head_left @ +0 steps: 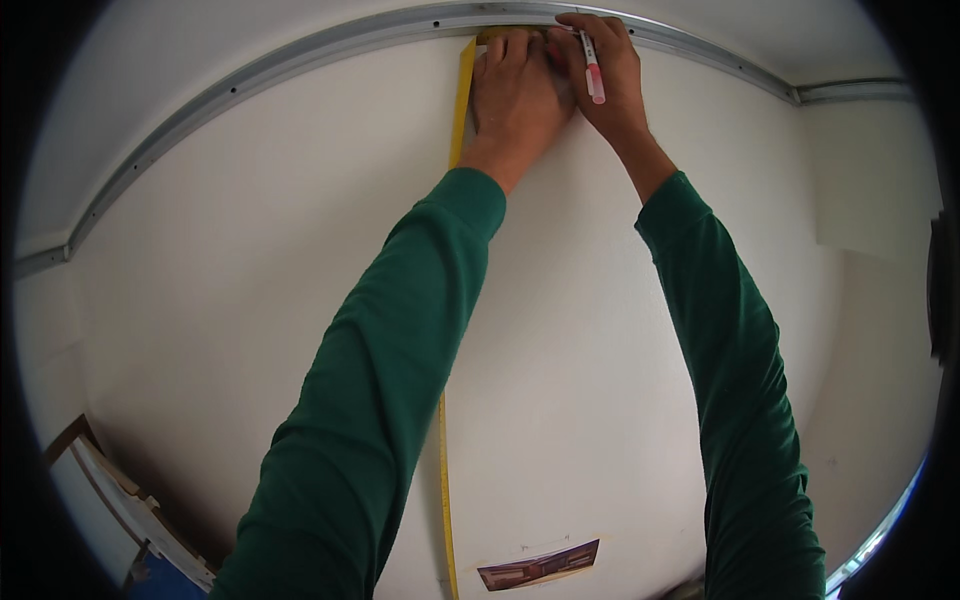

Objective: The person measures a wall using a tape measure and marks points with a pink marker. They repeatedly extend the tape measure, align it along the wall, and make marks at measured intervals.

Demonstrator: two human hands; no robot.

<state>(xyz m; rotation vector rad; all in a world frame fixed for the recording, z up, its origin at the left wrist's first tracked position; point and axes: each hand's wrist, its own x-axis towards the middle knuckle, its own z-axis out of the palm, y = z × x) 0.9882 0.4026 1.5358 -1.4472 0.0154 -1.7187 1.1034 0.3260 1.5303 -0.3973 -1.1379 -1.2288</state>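
Observation:
Just below the metal wall channel (337, 46), my left hand (521, 97) holds the yellow tape measure blade (461, 105) against the white wall (570, 322). At the top the blade bends and runs along the channel's lower edge. From there it hangs down the wall past my left forearm. My right hand (619, 86), close beside the left, has a white and red pen (592, 71) between its fingers. Its tip is near the channel but hard to make out. Something red shows between the two hands, mostly hidden.
A small printed picture (540, 566) is on the wall low down, with faint pencil marks around it. Framed panels (135, 502) lean at the lower left, beside a blue item (165, 577). A dark object (937, 289) stands at the right rim.

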